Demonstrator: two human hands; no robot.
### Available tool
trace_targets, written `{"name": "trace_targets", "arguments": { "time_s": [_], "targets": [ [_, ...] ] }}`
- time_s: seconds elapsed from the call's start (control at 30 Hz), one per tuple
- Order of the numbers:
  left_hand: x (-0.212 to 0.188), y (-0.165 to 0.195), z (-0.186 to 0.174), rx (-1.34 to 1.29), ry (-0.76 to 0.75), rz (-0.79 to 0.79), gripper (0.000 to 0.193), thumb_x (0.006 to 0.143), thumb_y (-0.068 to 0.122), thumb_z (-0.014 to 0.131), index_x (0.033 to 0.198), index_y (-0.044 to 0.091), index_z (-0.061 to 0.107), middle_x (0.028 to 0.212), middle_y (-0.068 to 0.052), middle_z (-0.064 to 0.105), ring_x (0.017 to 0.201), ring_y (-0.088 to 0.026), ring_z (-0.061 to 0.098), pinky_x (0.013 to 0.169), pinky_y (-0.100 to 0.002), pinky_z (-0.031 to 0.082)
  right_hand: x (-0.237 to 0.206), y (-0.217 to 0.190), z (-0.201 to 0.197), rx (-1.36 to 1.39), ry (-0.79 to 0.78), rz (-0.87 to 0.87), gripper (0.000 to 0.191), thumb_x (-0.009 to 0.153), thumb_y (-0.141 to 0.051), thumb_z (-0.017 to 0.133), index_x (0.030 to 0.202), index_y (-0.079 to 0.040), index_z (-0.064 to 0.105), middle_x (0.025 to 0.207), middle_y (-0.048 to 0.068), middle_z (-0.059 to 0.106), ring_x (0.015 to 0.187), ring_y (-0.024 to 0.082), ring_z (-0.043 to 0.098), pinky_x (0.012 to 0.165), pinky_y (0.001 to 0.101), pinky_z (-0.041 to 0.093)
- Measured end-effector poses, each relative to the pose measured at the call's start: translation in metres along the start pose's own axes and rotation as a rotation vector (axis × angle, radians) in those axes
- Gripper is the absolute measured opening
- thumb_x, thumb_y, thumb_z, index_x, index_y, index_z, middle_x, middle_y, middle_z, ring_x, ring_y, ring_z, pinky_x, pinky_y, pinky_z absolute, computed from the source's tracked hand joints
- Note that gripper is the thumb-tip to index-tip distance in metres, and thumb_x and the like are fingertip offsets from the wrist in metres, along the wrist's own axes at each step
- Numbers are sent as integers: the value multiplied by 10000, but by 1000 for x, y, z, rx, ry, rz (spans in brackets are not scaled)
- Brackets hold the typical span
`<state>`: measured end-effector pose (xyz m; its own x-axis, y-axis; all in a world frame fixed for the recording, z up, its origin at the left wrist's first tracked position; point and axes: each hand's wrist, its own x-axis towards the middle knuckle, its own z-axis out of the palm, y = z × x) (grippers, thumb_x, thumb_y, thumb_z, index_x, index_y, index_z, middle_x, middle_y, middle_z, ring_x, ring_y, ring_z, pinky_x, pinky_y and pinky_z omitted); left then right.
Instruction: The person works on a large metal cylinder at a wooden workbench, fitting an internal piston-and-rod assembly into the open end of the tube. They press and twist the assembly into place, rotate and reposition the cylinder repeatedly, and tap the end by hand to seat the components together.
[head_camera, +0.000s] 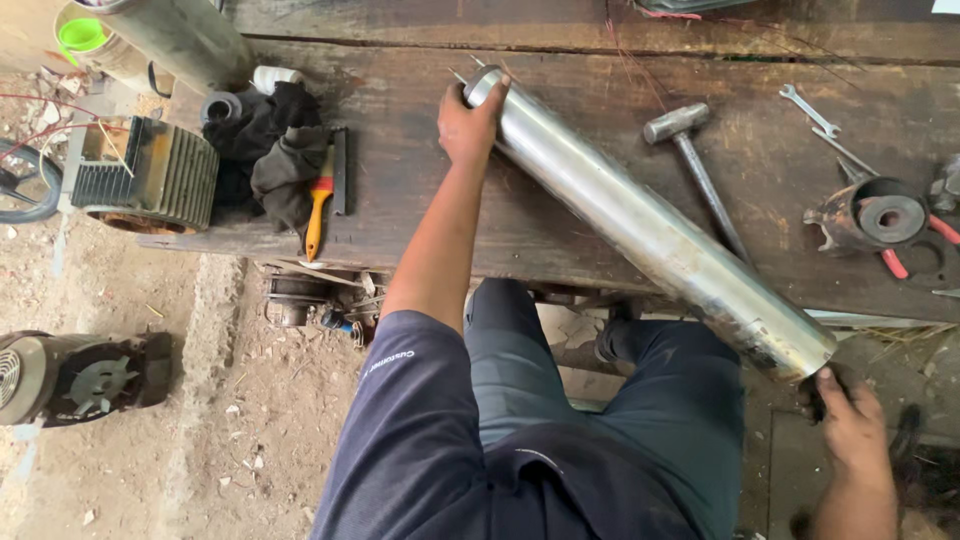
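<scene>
A long shiny steel tube (640, 220) lies slantwise across the dark wooden workbench (400, 200), its near end sticking out over the front edge. My left hand (468, 125) grips the tube's far end on the bench. My right hand (848, 420) is at the tube's near end, fingers under the rim and partly hidden by it. My legs in dark trousers are below the bench edge.
A hammer (695, 160) lies right of the tube. A spanner (810, 110) and a round metal part (875, 215) with red-handled pliers sit at the right. Dark rags (270, 150), an orange-handled brush (318, 205) and a finned motor housing (150, 175) are left. Another motor (70, 375) rests on the dirt floor.
</scene>
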<state>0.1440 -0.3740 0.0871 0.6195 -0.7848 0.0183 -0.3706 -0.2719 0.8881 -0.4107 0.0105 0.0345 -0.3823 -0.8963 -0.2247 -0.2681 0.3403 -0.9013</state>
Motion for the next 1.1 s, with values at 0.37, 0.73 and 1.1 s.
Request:
{"name": "trace_targets", "arguments": {
  "time_s": [0.37, 0.73, 1.1],
  "targets": [
    [-4, -5, 7, 7, 27, -19, 905, 655, 734, 760, 1273, 80, 668, 1271, -113, 676, 1210, -319, 641, 1028, -458, 492, -3, 4, -1, -174, 79, -204, 393, 1136, -290, 639, 1230, 91, 665, 1058, 104, 682, 974, 173, 604, 852, 306, 476],
    [1, -4, 6, 101, -48, -14, 883, 667, 733, 737, 1271, 91, 665, 1333, -74, 613, 1267, -315, 585, 1020, -587, 398, -5, 21, -13, -257, 30, -192, 320, 1161, -250, 575, 1105, 52, 667, 866, 106, 664, 778, 163, 573, 758, 326, 459],
    [4, -3, 3, -42, -3, 101, 833, 688, 695, 780, 1178, 24, 724, 1093, -205, 765, 1062, -341, 726, 950, -431, 540, -28, -96, 40, -904, 109, -705, 1025, 760, -652, 775, 1498, 6, 506, 1371, 263, 599, 1214, 465, 589, 1049, 541, 466]
  ]
}}
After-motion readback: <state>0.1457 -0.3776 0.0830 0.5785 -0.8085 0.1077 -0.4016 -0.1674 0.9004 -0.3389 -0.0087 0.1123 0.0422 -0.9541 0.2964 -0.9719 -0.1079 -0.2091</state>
